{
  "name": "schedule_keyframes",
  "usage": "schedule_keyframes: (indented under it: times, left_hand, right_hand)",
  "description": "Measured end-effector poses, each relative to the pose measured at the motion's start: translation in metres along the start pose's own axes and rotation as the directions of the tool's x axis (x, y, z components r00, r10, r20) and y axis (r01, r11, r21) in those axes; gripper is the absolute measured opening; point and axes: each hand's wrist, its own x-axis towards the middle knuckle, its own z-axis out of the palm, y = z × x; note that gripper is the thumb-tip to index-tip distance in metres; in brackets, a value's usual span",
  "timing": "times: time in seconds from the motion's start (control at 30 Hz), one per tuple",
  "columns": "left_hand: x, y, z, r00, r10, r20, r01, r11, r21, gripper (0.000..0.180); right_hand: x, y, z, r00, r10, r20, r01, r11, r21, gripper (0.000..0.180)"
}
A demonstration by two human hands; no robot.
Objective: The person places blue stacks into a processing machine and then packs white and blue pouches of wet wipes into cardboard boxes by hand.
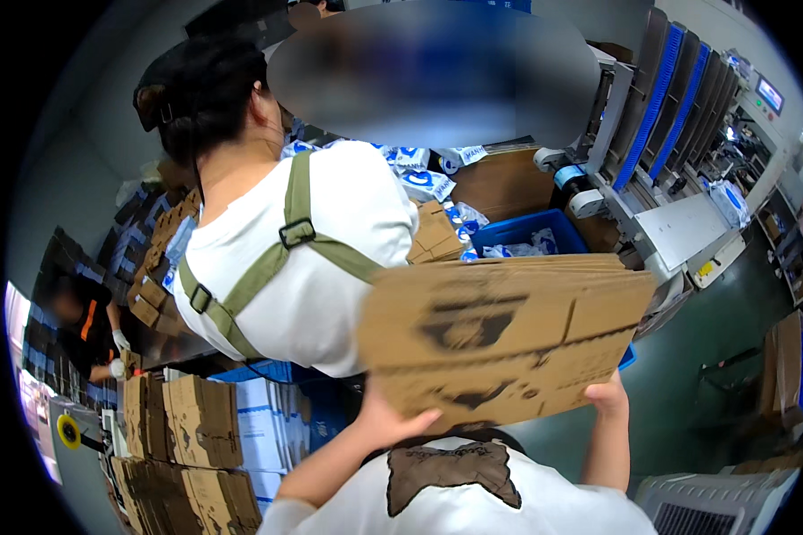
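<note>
ahead: co-worker's back [303, 267] blocks | left: carton stacks [183, 419] | right: bare floor [696, 357]

Both hands grip a stack of flattened cardboard boxes [507, 339] held up flat and slightly tilted: left hand [391, 419] under its lower left corner, right hand [608, 392] at its lower right edge. Just left of the stack and touching it, a co-worker [294, 259] in white shirt and green apron straps stands back to camera; behind the stack a blue bin [517, 234] with packets, beyond that a conveyor machine [669, 134]. Well below-left of the stack, piles of folded cartons [187, 446].
</note>
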Motion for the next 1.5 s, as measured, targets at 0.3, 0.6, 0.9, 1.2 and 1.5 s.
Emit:
schedule_keyframes:
  times: [0.3, 0.6, 0.9, 1.2, 1.5]
  left_hand:
    - [0.091, -0.092, 0.093, 0.905, -0.108, 0.411, 0.349, 0.742, -0.573, 0.085]
    - [0.108, -0.132, 0.06, 0.842, -0.191, 0.505, 0.454, 0.756, -0.472, 0.065]
    - [0.151, -0.119, 0.086, 0.874, -0.168, 0.456, 0.425, 0.718, -0.55, 0.061]
    - [0.171, -0.111, 0.111, 0.821, -0.444, 0.359, 0.57, 0.669, -0.477, 0.055]
    - [0.177, -0.106, 0.115, 0.759, -0.612, 0.224, 0.644, 0.655, -0.394, 0.05]
  right_hand:
    - [-0.079, 0.081, -0.095, 0.747, 0.305, -0.59, -0.068, 0.919, 0.389, 0.07]
    - [-0.037, -0.019, -0.178, 0.549, 0.034, -0.835, 0.096, 0.99, 0.104, 0.06]
    - [0.026, -0.176, -0.273, 0.598, 0.034, -0.801, -0.12, 0.992, -0.047, 0.058]
    - [0.085, -0.234, -0.41, 0.544, 0.276, -0.792, -0.475, 0.88, -0.02, 0.048]
    - [0.134, -0.272, -0.461, 0.759, 0.243, -0.605, -0.479, 0.837, -0.264, 0.051]
